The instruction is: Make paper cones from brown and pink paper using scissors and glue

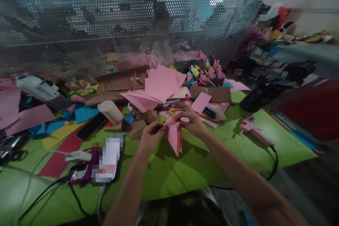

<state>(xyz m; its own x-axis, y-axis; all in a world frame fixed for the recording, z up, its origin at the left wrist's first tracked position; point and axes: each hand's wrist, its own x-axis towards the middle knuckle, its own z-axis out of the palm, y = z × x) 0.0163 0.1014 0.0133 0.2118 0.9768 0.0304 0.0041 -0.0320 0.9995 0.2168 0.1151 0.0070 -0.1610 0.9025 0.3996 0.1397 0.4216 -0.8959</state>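
Observation:
A folded pink paper (174, 137) with a pointed lower end hangs between my two hands above the green table. My left hand (152, 134) pinches its upper left edge between thumb and fingers. On the other side, my right hand (191, 120) grips the upper right part, thumb against the paper and fingers curled over the top. Behind the hands lies a heap of pink paper sheets (162, 84). A brown paper piece (137, 127) rests just beyond my left hand.
A pink glue gun (255, 132) with a black cord lies at right. At left are a phone (108, 159), a power strip (82, 173), a cardboard tube (109, 111) and a white bottle (39, 90). Folded paper flowers (206, 70) stand before a perforated metal screen (119, 17). Another person sits far right.

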